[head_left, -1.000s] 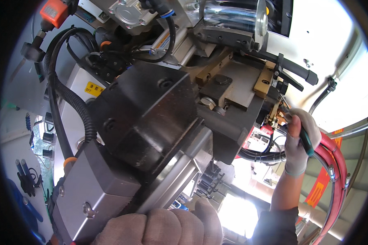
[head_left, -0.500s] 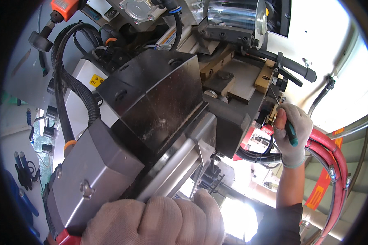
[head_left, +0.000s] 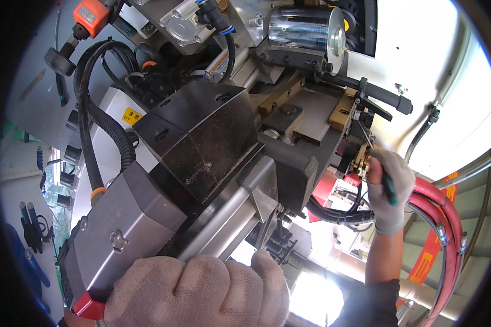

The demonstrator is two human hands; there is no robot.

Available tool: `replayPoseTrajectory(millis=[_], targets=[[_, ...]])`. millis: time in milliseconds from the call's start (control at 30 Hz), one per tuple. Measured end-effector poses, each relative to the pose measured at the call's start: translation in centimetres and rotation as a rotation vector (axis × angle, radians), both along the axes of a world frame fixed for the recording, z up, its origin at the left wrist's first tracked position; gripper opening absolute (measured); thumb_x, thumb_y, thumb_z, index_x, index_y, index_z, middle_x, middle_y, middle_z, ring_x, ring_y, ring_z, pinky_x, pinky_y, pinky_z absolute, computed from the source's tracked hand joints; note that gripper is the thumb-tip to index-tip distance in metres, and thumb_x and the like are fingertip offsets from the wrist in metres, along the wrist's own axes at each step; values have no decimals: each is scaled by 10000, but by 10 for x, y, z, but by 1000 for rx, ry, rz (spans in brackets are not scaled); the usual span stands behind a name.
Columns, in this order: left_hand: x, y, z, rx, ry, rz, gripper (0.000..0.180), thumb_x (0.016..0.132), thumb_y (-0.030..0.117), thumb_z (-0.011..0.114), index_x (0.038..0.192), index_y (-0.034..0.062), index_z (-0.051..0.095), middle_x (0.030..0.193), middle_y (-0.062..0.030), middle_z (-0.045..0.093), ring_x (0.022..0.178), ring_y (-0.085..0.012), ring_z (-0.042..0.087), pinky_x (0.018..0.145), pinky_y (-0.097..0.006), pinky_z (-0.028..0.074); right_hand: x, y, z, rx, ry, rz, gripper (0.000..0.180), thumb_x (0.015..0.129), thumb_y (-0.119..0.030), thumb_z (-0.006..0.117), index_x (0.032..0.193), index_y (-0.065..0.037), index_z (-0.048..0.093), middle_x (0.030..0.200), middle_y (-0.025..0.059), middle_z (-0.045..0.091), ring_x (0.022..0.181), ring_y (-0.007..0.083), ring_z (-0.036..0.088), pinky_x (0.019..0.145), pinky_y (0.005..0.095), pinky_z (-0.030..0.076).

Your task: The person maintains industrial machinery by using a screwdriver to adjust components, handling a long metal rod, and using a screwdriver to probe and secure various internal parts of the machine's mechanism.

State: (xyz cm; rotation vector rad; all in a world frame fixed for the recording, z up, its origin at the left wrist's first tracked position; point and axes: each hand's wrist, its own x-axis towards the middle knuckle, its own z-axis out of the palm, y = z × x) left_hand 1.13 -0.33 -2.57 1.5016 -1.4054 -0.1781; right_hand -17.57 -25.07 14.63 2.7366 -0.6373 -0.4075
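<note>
A screwdriver-like tool with a green handle (head_left: 389,188) is gripped in my gloved right hand (head_left: 390,180), which is slightly blurred. Its thin metal shaft (head_left: 366,134) points up and left to the brass-coloured fittings (head_left: 360,161) at the machine's right side; where the tip touches is hard to make out. At the bottom, my gloved left hand (head_left: 202,289) is closed, knuckles up, against the lower part of the grey metal machine housing (head_left: 131,223). What its curled fingers hold is hidden. A red block (head_left: 89,306) sits beside that hand.
A black metal block (head_left: 202,147) and a silver rail (head_left: 223,218) fill the middle. Above stands a clear cylinder (head_left: 300,30). Black corrugated hoses (head_left: 112,128) loop at the left; red hoses (head_left: 447,229) curve at the right. Blue-handled tools (head_left: 35,270) hang at the far left.
The machine has shifted slightly left in view. My right hand has stayed by the brass-coloured fittings with the tool, now blurred by a small movement. My left hand stays closed against the machine.
</note>
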Motion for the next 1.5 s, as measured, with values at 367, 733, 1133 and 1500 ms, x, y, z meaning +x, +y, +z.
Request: replayPoseTrajectory(millis=[367, 733, 1133, 1500], targets=[[-2, 8, -3, 53, -3, -71, 135, 700, 166, 668, 826, 126, 641, 687, 27, 367, 657, -127, 438, 505, -271, 308, -2, 9, -26, -120, 428, 79, 161, 740, -215, 754, 836, -143, 647, 706, 40, 567, 684, 296, 637, 619, 457, 445], [3, 3, 1, 67, -41, -71, 157, 742, 247, 687, 863, 148, 673, 698, 29, 377, 662, -129, 454, 534, -281, 359, -15, 11, -8, 5, 165, 197, 249, 689, -186, 760, 896, -92, 660, 717, 59, 601, 640, 297, 621, 601, 432, 468], [49, -7, 28, 20, -1106, -444, 263, 703, 238, 714, 949, 144, 715, 726, 40, 435, 670, -130, 484, 529, -296, 403, -25, 39, -4, 108, 206, 1, 133, 731, -145, 743, 813, -131, 639, 702, 70, 618, 611, 298, 627, 590, 423, 485], [20, 2, 44, 277, 35, -147, 265, 721, 18, 658, 982, 39, 702, 908, -137, 684, 810, -378, 632, 723, -499, 481, -113, 89, 61, 533, -954, -831, 628, 1030, -549, 622, 1162, 63, 677, 957, 165, 733, 870, 249, 746, 692, 333, 590]])
